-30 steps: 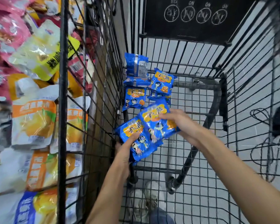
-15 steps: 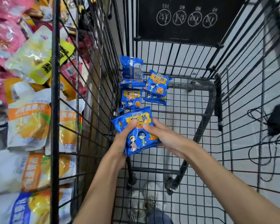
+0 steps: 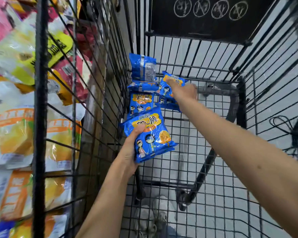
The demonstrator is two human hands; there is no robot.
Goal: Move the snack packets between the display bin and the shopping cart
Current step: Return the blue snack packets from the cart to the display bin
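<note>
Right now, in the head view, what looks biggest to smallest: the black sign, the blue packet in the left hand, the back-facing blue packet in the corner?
1. black sign
2. held blue packet
3. back-facing blue packet
The packets may match; the held one is nearer.

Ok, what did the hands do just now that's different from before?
The right hand let go of the blue packet and reached forward to the far packet in the cart. The left hand now holds it alone. The other packets on the cart floor stayed put.
</note>
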